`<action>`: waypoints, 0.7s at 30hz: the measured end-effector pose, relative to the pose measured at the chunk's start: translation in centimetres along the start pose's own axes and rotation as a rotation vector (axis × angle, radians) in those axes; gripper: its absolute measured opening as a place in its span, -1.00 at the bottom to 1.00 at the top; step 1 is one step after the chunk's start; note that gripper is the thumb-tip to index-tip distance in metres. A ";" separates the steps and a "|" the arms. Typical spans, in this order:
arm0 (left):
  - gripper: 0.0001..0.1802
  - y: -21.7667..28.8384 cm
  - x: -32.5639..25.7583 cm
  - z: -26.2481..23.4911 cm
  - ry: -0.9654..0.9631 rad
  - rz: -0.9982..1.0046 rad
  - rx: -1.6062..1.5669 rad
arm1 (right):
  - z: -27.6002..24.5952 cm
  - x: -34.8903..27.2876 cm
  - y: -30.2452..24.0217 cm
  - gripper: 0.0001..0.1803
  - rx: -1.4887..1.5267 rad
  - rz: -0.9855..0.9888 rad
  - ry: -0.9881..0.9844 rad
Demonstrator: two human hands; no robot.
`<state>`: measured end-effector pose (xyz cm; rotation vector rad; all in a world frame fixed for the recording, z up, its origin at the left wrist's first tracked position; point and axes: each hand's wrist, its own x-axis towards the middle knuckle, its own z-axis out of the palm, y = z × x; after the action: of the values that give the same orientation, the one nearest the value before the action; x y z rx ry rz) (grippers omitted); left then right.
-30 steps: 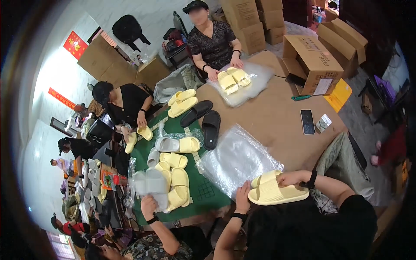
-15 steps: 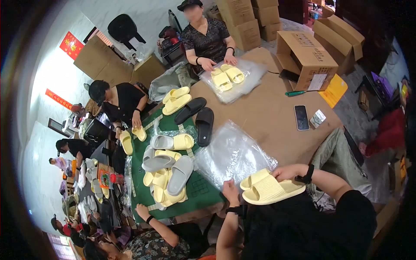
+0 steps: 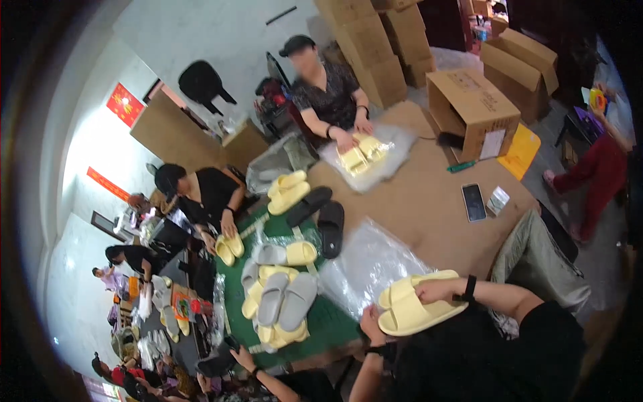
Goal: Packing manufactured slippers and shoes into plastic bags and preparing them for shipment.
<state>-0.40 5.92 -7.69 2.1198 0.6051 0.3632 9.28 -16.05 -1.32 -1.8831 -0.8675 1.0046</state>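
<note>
Low on the right, over the table's near edge, I hold a pair of pale yellow slippers (image 3: 402, 320). My right hand (image 3: 439, 291) is closed on them, its fingers partly hidden at the foot openings. My left hand (image 3: 370, 324) is closed beside the toe end; whether it grips anything does not show. Just beyond the slippers lie clear plastic bags (image 3: 365, 261) on the brown table (image 3: 429, 208). To the left, a pile of yellow slippers (image 3: 249, 307) is topped by two grey slippers (image 3: 298, 301) on a green mat (image 3: 328, 321).
Dark slippers (image 3: 331, 230) lie beyond the pile. Across the table, a co-worker's hands rest on bagged yellow slippers (image 3: 362, 154); another co-worker at left holds a yellow pair (image 3: 230, 248). A phone (image 3: 473, 202), a green-handled tool (image 3: 461, 166) and an open carton (image 3: 472, 107) occupy the right side.
The view has tilted. My left hand has come closer to the slippers' toe end. The left co-worker's two yellow slippers came together; the two grey slippers now lie side by side. A near neighbour's hand now holds something dark.
</note>
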 end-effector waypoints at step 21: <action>-0.76 6.9 -1.4 -1.8 -0.080 0.685 0.206 | 2.5 0.7 -3.4 -0.80 -0.616 -0.117 0.510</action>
<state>-0.42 2.96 -1.04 2.4864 -0.1618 0.6034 6.72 -13.17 0.58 -2.4063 -1.0231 0.1488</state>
